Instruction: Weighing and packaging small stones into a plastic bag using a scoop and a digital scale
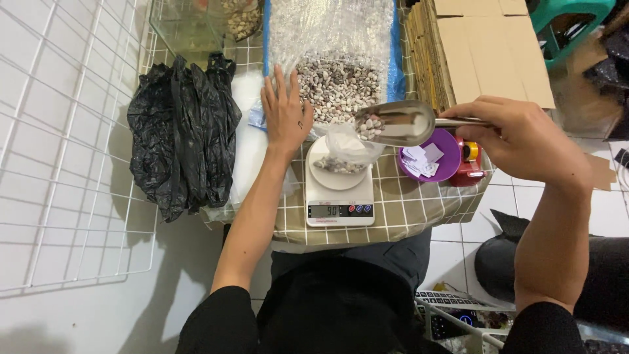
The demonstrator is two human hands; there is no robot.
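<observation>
Metal scoop [395, 122] in right hand [524, 141], fingers wrapped round handle, few mottled pebbles [370, 126] near its lip. Scoop tilted just above small clear bag [347, 147] on white digital scale [339, 187], more pebbles in bag. Left hand [285, 111] flat, fingers spread, resting on edge of big plastic sack of pebbles [334, 82] beyond scale. Under right hand: purple bowl [445, 167] with paper slips, red tape dispenser [468, 164]. Left of left hand: black plastic bags [183, 137]. Beyond right hand: folded cardboard stack [485, 49].
</observation>
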